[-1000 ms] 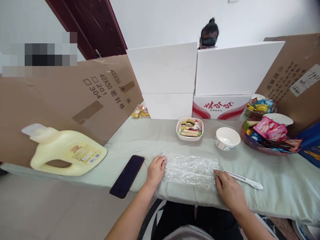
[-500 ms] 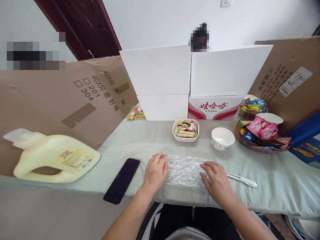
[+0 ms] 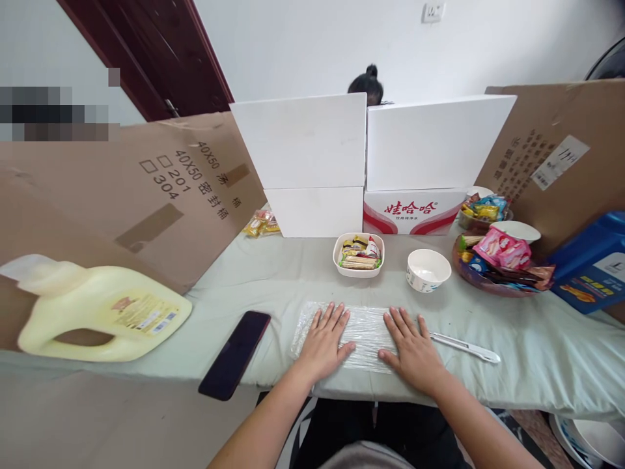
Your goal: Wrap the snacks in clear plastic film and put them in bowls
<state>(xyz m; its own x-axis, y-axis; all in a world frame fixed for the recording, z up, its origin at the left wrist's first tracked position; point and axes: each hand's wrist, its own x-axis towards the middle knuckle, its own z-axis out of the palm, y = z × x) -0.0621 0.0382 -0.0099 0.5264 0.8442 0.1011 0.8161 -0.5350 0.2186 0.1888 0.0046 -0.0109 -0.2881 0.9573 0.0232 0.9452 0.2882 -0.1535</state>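
The left hand (image 3: 319, 348) and right hand (image 3: 416, 357) lie palm down on a clear film (image 3: 366, 339), which is spread, wrinkled, on the cloth-covered worktop (image 3: 293, 277) near its front edge. The fingers (image 3: 336, 315) of both hands are extended and spread, gripping nothing; the left hand rests over the film's left part, the right hand over its right part, with the thumbs pointing inward and a strip of film bare between them. Just beside the right hand is a slim white tool (image 3: 466, 347), lying aslant; whether they touch cannot be told. To the left of the film lies a dark phone (image 3: 234, 355), and farther left a pale yellow jug (image 3: 105, 312) on its side, near a printed cardboard panel (image 3: 185, 247). Beyond the film stand a white tray (image 3: 358, 272) of wrapped snacks and, to its right, a paper bowl (image 3: 428, 273). At right, a snack bowl (image 3: 502, 286) heaped with packets stands near a blue container (image 3: 588, 267). White boxes (image 3: 315, 143) form the rear screen; the top of a person's head (image 3: 367, 85) shows above them.
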